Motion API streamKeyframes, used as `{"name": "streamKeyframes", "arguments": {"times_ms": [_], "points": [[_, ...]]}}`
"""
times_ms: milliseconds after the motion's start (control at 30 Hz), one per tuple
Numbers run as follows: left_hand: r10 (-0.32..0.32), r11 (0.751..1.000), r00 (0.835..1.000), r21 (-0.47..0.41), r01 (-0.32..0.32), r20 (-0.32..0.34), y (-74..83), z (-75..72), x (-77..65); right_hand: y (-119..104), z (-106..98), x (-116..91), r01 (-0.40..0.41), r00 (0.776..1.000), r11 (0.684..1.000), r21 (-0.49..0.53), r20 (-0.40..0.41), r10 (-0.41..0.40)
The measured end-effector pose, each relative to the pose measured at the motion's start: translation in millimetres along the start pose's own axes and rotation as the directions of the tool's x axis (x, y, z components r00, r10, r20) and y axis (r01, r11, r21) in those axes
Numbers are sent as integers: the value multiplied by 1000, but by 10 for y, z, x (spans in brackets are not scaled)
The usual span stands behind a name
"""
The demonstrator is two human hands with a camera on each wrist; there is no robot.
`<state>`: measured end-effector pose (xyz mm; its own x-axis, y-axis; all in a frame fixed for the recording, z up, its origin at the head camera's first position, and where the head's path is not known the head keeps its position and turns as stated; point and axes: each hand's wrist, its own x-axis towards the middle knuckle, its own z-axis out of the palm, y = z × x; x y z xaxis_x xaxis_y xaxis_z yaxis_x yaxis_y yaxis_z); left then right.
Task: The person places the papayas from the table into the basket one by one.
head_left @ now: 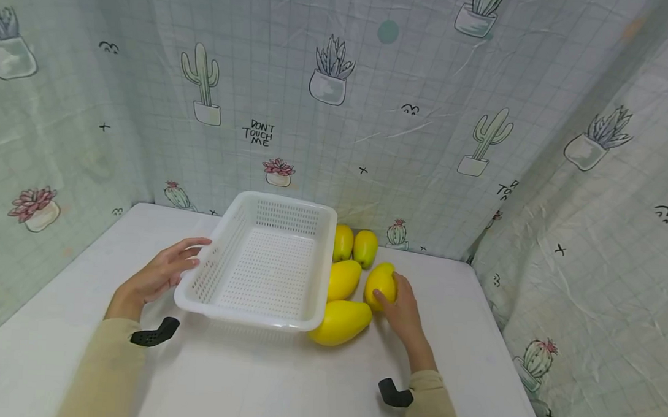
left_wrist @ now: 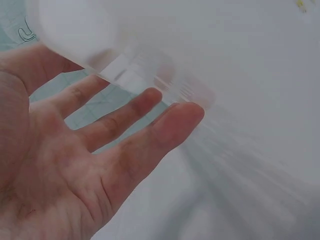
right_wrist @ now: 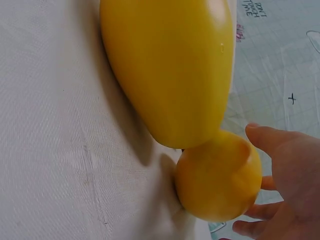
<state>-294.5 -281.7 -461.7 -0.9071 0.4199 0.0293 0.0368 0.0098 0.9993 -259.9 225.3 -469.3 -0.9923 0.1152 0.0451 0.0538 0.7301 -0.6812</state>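
A white perforated plastic basket [head_left: 313, 281] stands on the table, its inside bare. At its left side my left hand [head_left: 163, 273] touches the rim with extended fingers. In the left wrist view the fingertips [left_wrist: 182, 117] lie against the basket's translucent side [left_wrist: 235, 130]. My right hand [head_left: 402, 309] holds a yellow mango [head_left: 380, 286], thumb on the near side and fingers round the right. From the right wrist, that mango [right_wrist: 217, 180] appears end-on, with my right hand [right_wrist: 295, 175] beside it and a larger mango [right_wrist: 170, 65] overlapping it.
Along the basket's right side lie two more mangoes, one nearer [head_left: 341, 323] and one behind it [head_left: 344, 280]. Two greenish-yellow fruits [head_left: 365, 248] sit at the back edge. A cactus-print curtain [head_left: 337, 129] encloses the white table [head_left: 250, 383] at back and sides.
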Motion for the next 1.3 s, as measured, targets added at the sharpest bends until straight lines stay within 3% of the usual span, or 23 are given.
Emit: {"name": "streamKeyframes", "arguments": {"times_ms": [267,500,933,1300], "points": [[-7,1000,999,19,8,-31,-38,14,3,22,71,24,-41,999,999,20,-2,41],[-32,999,998,42,35,-62,-40,43,30,2,82,16,-25,999,999,48,-44,28],[-6,998,998,57,9,-57,-50,75,57,4,88,23,-45,996,997,63,-73,49],[-29,997,998,74,33,-60,-34,143,81,32,88,12,-87,993,991,99,-77,95]]}}
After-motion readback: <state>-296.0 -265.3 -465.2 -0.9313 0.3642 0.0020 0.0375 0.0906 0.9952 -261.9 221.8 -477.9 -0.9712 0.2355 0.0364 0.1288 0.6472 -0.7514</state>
